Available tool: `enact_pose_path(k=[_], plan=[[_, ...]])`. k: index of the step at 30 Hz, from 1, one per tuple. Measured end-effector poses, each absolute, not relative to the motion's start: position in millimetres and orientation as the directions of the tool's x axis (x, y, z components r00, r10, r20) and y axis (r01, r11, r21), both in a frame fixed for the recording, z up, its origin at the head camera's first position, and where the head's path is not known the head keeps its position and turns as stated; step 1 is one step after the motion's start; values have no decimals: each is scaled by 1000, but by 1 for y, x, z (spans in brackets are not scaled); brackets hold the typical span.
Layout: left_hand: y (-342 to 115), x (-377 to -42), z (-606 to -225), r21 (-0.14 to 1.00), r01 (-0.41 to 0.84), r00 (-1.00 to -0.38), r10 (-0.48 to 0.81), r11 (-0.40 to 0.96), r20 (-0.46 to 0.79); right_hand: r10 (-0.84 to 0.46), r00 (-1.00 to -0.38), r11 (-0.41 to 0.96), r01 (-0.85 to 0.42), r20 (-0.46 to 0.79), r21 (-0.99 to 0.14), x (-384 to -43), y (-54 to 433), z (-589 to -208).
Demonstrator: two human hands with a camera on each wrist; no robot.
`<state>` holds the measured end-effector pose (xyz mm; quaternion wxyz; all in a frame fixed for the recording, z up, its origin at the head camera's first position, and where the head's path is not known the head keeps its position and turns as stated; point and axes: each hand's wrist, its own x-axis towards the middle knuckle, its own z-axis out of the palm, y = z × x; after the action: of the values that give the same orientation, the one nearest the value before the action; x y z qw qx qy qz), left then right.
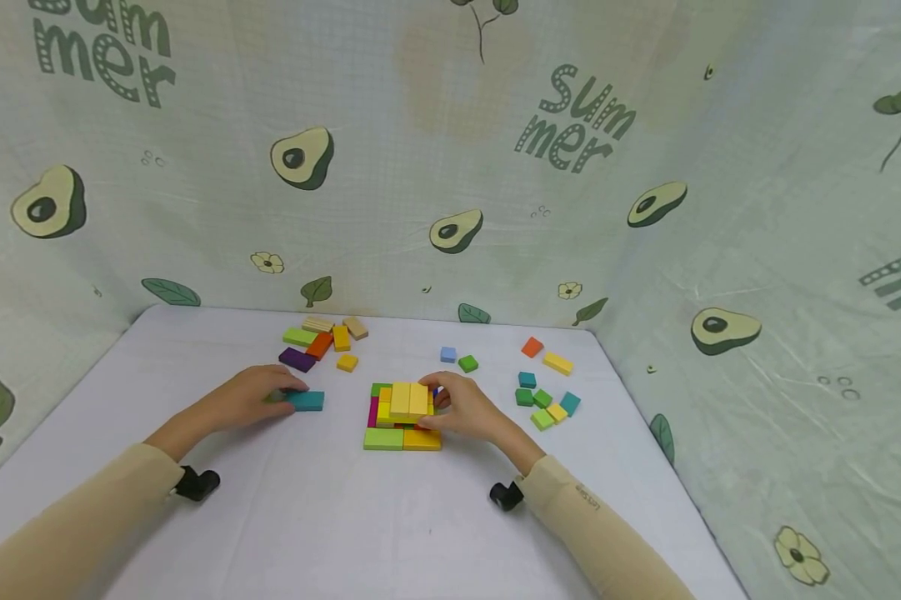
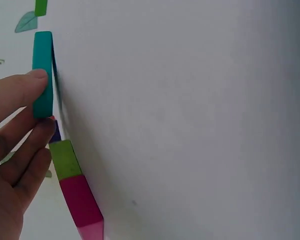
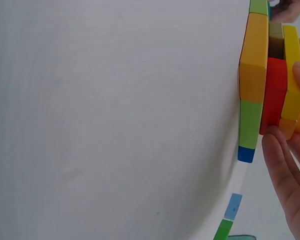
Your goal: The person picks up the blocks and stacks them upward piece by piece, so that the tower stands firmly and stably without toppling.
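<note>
A teal block (image 1: 307, 402) is pinched between the thumb and fingers of my left hand (image 1: 262, 397), left of the stack; the left wrist view shows this teal block (image 2: 42, 75) from the side. At the middle stands a layered stack of blocks (image 1: 384, 439), with lime, orange and magenta pieces at its base and two pale yellow blocks (image 1: 409, 400) on top. My right hand (image 1: 461, 406) holds the stack's upper part from the right, thumb in front and fingers behind. Its thumb touches a yellow block (image 3: 292, 95) above a red block (image 3: 275, 92).
Loose purple (image 1: 297, 360), red, lime, yellow and wooden blocks lie at the back left. A light blue block (image 1: 447, 355) and a green block (image 1: 468, 363) are behind the stack. Several small blocks (image 1: 542, 398) lie to the right. A printed cloth (image 1: 375, 258) rises behind the table.
</note>
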<state>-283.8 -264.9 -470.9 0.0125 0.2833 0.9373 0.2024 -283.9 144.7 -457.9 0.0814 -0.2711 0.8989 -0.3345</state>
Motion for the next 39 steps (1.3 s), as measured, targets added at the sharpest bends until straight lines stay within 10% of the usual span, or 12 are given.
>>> enact_pose_path(k=[39], plan=[[-121,-289,-449,543,567,-807,551,619,214,-520,-854,620,-402,30,-674,-282,147,-462]])
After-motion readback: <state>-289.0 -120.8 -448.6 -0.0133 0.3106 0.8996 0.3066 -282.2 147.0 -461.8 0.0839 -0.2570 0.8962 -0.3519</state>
